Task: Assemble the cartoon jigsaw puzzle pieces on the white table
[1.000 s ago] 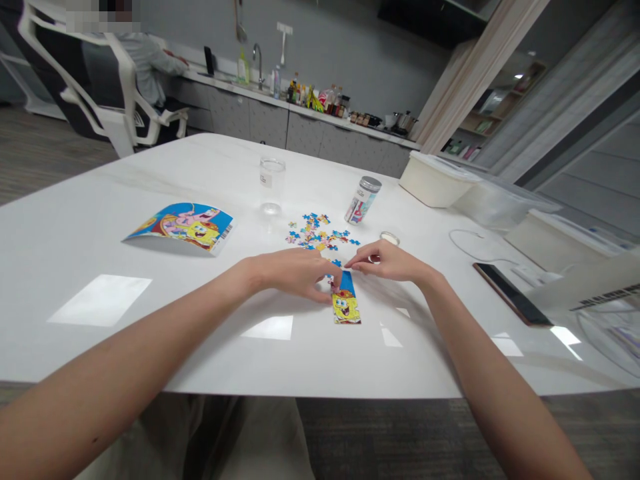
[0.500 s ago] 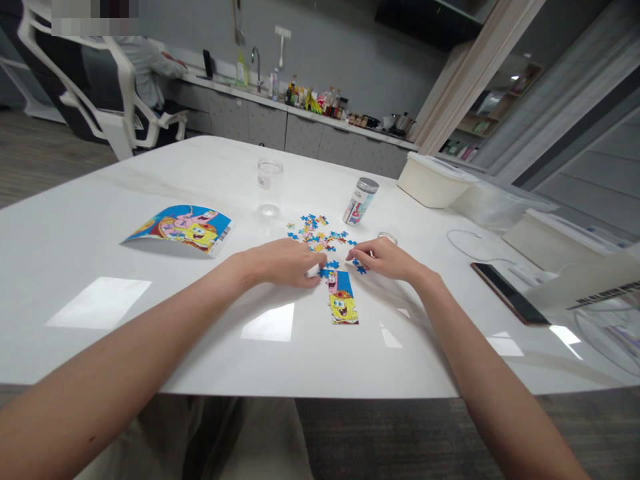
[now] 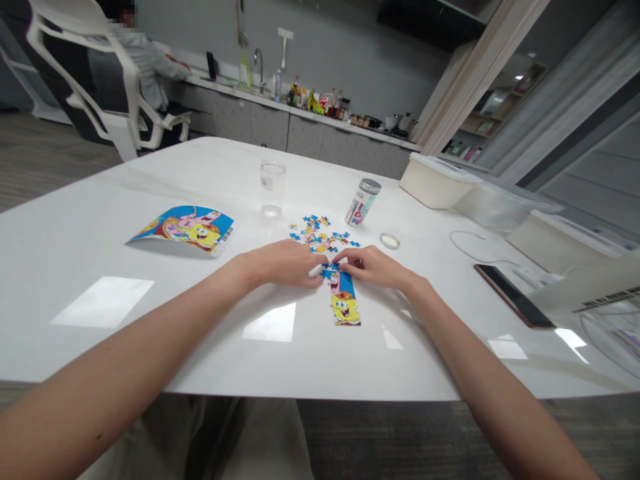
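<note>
Puzzle [image 3: 344,300] laid at near centre, far end flanked by left hand [image 3: 290,263] and right hand [image 3: 375,267], fingers slightly parted, hold cannot be told, pieces [image 3: 321,248], jar [image 3: 273,190], canister [image 3: 363,203] placed beyond, table edge [image 3: 380,397] well apart nearer.

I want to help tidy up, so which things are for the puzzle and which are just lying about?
For the puzzle:
joined pieces
loose pieces, scattered beyond them
picture sheet, showing the same characters

Probably just lying about:
phone
cream box
clear jar, though I can't be sure
</note>
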`<act>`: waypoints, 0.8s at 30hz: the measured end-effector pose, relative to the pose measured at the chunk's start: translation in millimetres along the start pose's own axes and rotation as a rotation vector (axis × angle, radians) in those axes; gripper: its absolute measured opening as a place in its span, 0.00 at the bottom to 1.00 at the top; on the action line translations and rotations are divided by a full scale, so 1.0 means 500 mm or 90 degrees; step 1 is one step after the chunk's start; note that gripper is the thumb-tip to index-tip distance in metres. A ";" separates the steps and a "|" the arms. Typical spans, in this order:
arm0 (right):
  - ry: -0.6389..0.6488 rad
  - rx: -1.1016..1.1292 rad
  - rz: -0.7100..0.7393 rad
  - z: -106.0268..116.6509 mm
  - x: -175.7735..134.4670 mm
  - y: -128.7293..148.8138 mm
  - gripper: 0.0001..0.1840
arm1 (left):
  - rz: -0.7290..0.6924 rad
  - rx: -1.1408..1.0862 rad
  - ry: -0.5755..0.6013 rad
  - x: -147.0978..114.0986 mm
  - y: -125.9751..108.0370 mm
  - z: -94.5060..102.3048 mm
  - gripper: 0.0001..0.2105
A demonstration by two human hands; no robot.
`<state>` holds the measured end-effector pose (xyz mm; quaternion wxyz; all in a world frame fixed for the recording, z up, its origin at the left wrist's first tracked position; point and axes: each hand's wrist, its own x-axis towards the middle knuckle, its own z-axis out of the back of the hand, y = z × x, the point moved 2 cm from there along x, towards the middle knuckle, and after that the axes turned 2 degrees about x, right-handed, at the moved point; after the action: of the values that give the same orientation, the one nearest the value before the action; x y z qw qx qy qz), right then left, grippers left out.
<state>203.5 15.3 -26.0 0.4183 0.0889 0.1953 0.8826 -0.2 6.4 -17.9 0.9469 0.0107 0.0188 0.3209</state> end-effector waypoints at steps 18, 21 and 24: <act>-0.032 0.001 -0.043 0.004 -0.003 -0.016 0.12 | 0.176 0.080 0.000 -0.007 0.046 -0.006 0.18; -0.038 -0.003 -0.037 0.005 -0.003 -0.017 0.12 | 0.148 0.062 0.000 -0.007 0.037 0.002 0.16; -0.038 -0.007 -0.037 0.005 -0.003 -0.015 0.11 | 0.123 0.049 0.003 -0.006 0.029 0.006 0.16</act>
<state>210.6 19.4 -27.0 0.4498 0.1073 0.1801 0.8682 -11.6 16.1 -14.5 0.9102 0.0479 0.0325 0.4101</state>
